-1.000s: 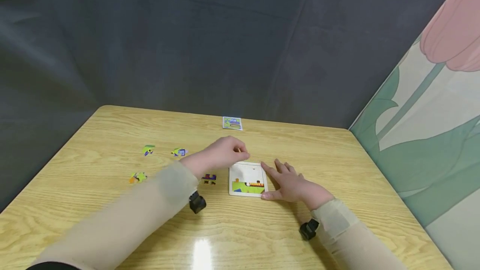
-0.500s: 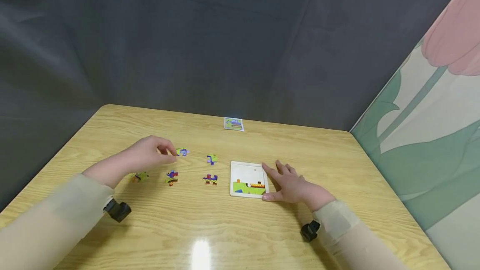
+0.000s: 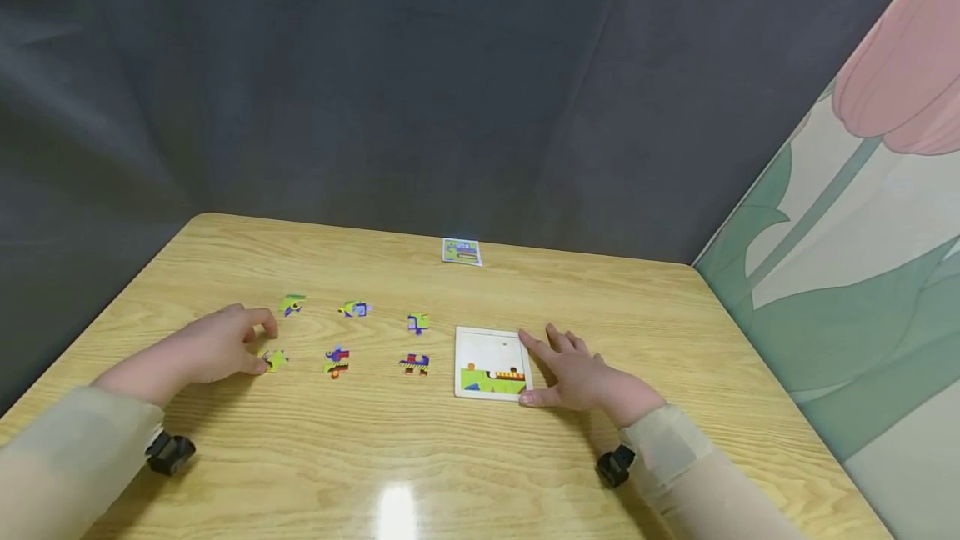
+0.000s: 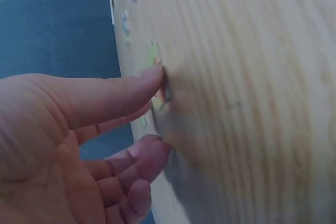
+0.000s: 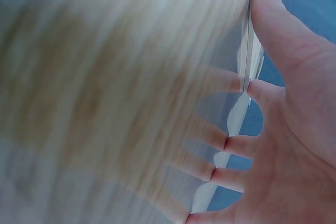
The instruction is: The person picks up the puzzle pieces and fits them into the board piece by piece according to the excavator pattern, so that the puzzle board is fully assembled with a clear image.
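My left hand point(image 3: 221, 344) is low over the left of the table, at a green jigsaw piece point(image 3: 276, 360). Its thumb meets the left side of that piece, while the index finger stands apart beyond it. In the left wrist view the thumb covers part of the piece point(image 4: 154, 51); whether it presses there is hard to tell. My right hand point(image 3: 573, 373) rests with spread fingers along the right edge of a white puzzle tray point(image 3: 483, 344). Joined green pieces point(image 3: 487, 380) fill the tray's near part. The thumb point(image 5: 270, 9) touches the tray's near corner.
More loose jigsaw pieces lie left of the tray: a far-left one point(image 3: 292, 304), a lilac one point(image 3: 356, 308), a green-and-purple one point(image 3: 417, 322), a striped one point(image 3: 415, 364) and a blue-and-red one point(image 3: 337, 361). A picture card point(image 3: 461, 252) lies near the back edge.
My left hand has moved from above the tray leftward across the loose pieces, then down to the green piece at the near left. The right hand has stayed at the tray.
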{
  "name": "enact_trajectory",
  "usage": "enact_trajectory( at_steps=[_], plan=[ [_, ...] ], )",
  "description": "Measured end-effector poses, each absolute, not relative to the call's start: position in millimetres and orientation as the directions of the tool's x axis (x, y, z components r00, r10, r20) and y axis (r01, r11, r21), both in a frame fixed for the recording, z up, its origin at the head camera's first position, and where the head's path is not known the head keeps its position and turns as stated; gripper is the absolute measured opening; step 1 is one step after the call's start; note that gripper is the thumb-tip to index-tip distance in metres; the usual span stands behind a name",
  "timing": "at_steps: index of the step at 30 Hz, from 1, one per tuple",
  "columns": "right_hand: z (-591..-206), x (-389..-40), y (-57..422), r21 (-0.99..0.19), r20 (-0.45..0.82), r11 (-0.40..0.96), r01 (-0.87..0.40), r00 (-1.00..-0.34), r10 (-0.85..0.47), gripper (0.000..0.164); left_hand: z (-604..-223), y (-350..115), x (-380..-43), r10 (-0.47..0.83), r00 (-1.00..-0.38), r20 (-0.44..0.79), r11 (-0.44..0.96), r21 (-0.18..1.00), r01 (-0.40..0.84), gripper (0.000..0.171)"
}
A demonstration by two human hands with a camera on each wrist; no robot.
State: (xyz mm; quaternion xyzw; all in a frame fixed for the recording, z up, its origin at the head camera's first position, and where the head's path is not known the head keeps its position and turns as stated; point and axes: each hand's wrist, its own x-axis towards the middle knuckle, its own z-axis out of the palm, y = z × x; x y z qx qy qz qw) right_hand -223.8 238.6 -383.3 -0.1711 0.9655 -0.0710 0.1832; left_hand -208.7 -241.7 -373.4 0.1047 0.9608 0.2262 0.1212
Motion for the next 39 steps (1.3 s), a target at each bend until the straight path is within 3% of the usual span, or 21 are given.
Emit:
enact_trajectory(
  at_steps=[5,9,23,27,39],
  plan=[
    [-382.7,-223.2,237.9,-0.205,-0.328,0.931,-0.301,-0.875,-0.355,0.101,-378.5,-240.5,-206.4,0.285,-0.949,-0.136,0.865,0.463,0.194,0.026],
    [-381.6,-222.4,237.0,-0.199,-0.326,0.931,-0.305,-0.875,-0.357,0.1,-382.4,-241.8,-204.9,0.278,-0.953,-0.12,0.864,0.465,0.193,0.027],
    [-382.8,-220.6,238.9,-0.201,-0.321,0.928,-0.313,-0.874,-0.365,0.099,-366.4,-224.4,-206.0,0.323,-0.933,-0.158,0.723,0.677,0.136,0.01],
    [-382.6,-220.5,237.9,-0.193,-0.321,0.93,-0.312,-0.876,-0.36,0.099,-358.2,-210.1,-208.7,0.354,-0.927,-0.126,0.681,0.714,0.162,0.019],
    [-384.4,-222.5,238.4,-0.186,-0.323,0.934,-0.306,-0.878,-0.353,0.1,-349.5,-137.6,-225.7,0.408,-0.907,-0.1,0.571,0.803,0.168,0.01]
  ],
)
